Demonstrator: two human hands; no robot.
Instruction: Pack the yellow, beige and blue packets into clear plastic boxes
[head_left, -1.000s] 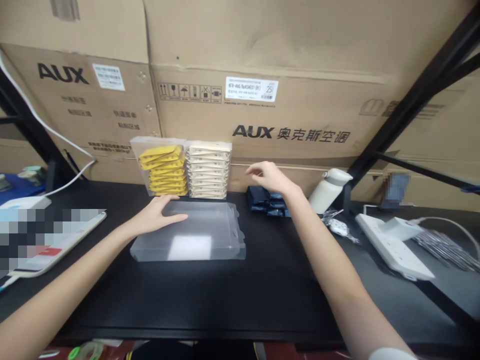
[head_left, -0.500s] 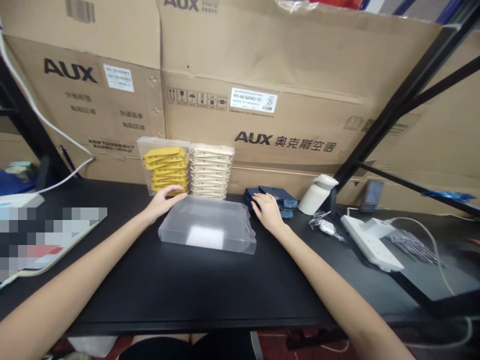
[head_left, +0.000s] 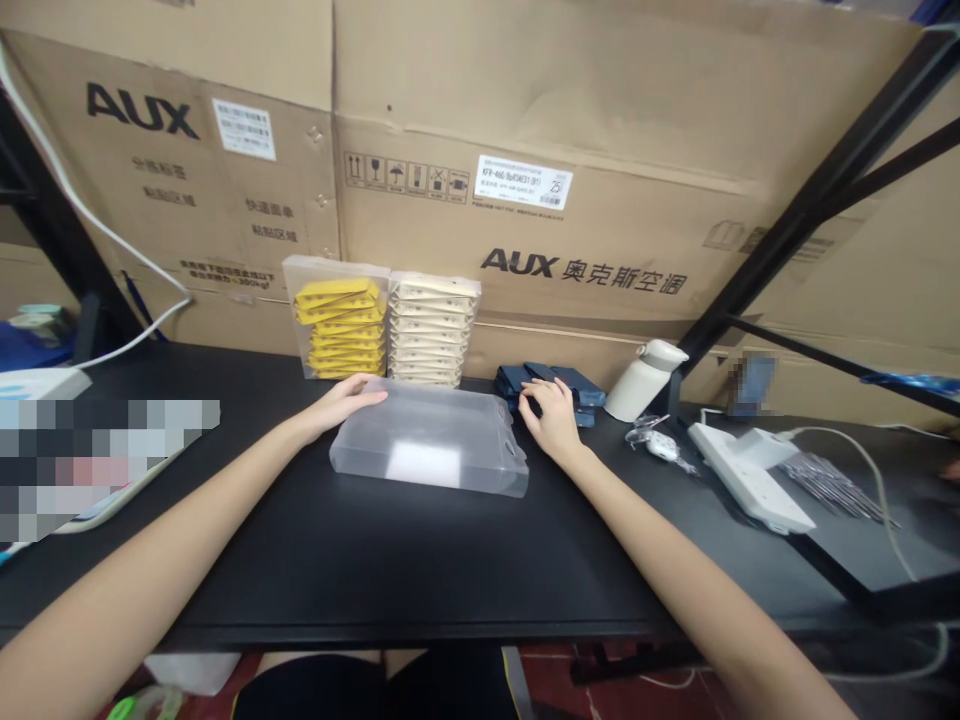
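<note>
A clear plastic box [head_left: 431, 425] lies flat on the black table in front of me, with a white patch on its near part. My left hand [head_left: 346, 402] grips its far left corner, thumb over the top and fingers along the back edge. Just beyond the box's right end, my right hand [head_left: 553, 412] reaches over a pile of dark blue packets [head_left: 585, 388]. Its fingers are bent and apart, touching or hovering close above the nearest packets; no packet is lifted. The fingertips are partly hidden from view.
Behind the box stand an upright clear case of yellow packets [head_left: 346, 330] and one of cream packets [head_left: 431, 330]. To the right are a white bottle [head_left: 643, 382], a white power strip [head_left: 750, 480] and thin metal rods [head_left: 832, 485]. Cardboard [head_left: 600, 220] backs the table.
The view has shifted slightly, tipping downward. My right hand's fingers have bent more over the blue packets. My left hand stays at the box's corner.
</note>
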